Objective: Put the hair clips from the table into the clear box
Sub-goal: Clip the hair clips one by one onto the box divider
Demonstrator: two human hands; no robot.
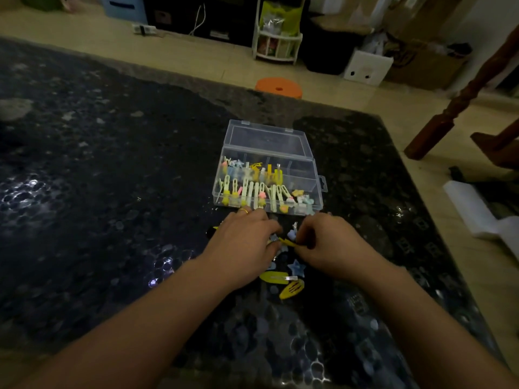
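Box: sat open at 12 o'clock from the hands, many clips inside.
Left hand: fingers curled down on the table, grip hidden.
Right hand: pinched a yellow clip.
Loose clips: lay at 6 o'clock from the hands.

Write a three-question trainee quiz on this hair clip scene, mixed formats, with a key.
1. True or false: the clear box has its lid shut.
2. Which hand pinches the yellow clip? A) left hand B) right hand C) neither
3. Fill in: the blue star clip lies on the ____, nearer the person than the box.

Key: 1 false, the lid stands open. 2 B; the left hand's fingers are only near it. 3 table.
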